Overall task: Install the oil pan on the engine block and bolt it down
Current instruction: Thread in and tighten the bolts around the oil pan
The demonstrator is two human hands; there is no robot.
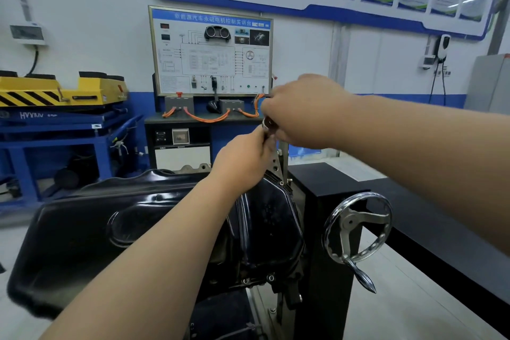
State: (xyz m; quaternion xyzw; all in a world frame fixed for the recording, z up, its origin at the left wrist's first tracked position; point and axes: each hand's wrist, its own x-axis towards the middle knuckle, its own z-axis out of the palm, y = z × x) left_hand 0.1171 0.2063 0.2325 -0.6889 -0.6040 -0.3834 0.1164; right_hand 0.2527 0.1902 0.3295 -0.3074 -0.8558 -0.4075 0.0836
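Oil pan: the black, glossy oil pan (116, 226) sits on the engine block on its stand, filling the lower left and middle of the view; its flange runs along the right edge.
Flange edge: bolts (271, 278) show along the near right rim of the pan, and one more near the far right corner under the hands.
Left hand: the left hand (242, 163) is closed around the lower part of a small metal tool (267, 125), above the far right corner of the pan.
Right hand: the right hand (300, 110) is curled over the top of the same tool, touching the left hand; the tool's tip is hidden.
Stand: a black upright post (325, 229) stands just beside the pan's right edge, with a chrome handwheel (358, 226) on its near face.
Open room: bare pale floor lies to the right of the post and at the far left.
Room: a training board (211, 50) with orange cables stands against the white and blue wall; a yellow lift on a blue frame (55, 107) is at the left.
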